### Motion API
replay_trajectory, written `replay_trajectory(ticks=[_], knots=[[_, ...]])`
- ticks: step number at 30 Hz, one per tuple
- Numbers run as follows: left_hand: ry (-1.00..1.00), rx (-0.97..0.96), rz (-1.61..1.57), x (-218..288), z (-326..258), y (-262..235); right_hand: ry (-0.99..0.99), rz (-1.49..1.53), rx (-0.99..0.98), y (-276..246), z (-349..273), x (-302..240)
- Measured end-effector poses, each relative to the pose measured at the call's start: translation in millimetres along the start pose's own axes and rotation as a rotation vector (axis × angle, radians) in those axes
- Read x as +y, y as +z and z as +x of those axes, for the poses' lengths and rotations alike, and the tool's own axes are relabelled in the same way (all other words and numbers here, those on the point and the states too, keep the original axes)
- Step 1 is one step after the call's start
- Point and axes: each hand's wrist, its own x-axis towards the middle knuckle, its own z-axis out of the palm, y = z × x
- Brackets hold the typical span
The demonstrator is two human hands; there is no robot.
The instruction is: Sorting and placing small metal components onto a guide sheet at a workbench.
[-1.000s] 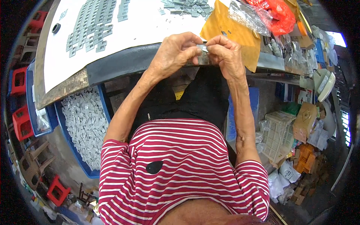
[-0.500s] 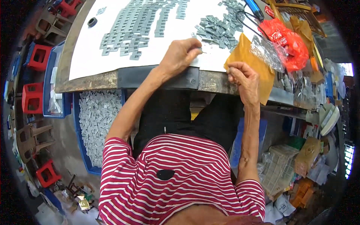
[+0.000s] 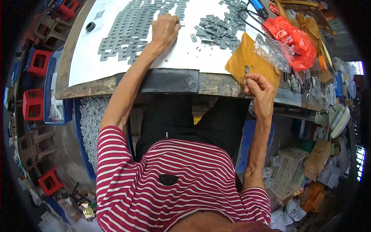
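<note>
My left hand (image 3: 165,31) is over the rows of flat grey pieces (image 3: 133,23) on the white sheet (image 3: 170,56). Its fingers curl down at the right edge of those rows, and what they hold, if anything, is hidden. Close to the table's front edge, my right hand (image 3: 259,89) is closed in a pinch above a brown paper envelope (image 3: 236,58). A small dark grey piece (image 3: 247,70) shows at its fingertips. Between the hands lies a loose heap of similar grey pieces (image 3: 220,29), with one single piece (image 3: 193,38) apart from it and tiny dark bits nearby.
A black ring (image 3: 90,26) sits at the sheet's left. Right of the heap are a blue tool with a cord (image 3: 258,8), clear plastic (image 3: 272,54) and a red plastic bag (image 3: 291,38). Below the table's left side stands a blue bin of light grey pieces (image 3: 92,131); red stools (image 3: 34,104) stand farther left.
My left hand has moved from the sheet's front middle, away and to the left, onto the rows. My right hand has shifted slightly right and nearer, and a dark grey piece now shows there.
</note>
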Motion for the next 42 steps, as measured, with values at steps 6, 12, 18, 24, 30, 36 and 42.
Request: replay_trajectory(ticks=[6,12,18,24,30,36,42], knots=[[0.021,-0.003,0.121,-2.3,1.1,-5.3,-0.023,-0.04,0.022,-7.3,4.8,2.1],[0.15,-0.067,-0.238,24.3,-8.4,-8.7,-0.068,-0.22,0.103,-21.7,19.0,6.1],[0.049,-0.151,-0.403,24.1,-14.9,1.4,-0.103,-0.334,0.175,-34.2,38.3,21.2],[-0.012,-0.198,-0.418,28.6,-12.2,-1.4,-0.222,-0.609,0.187,-45.6,46.8,32.7],[-0.118,-0.253,-0.52,35.8,-13.9,-8.1,-0.347,-0.857,0.203,-49.4,55.5,38.7],[-0.074,-0.163,-0.654,34.3,-20.1,-15.3,-0.332,-0.91,0.164,-39.0,60.2,30.9],[-0.259,-0.191,-1.035,71.4,-33.9,-51.4,-0.296,-0.942,0.128,-40.6,61.5,28.4]])
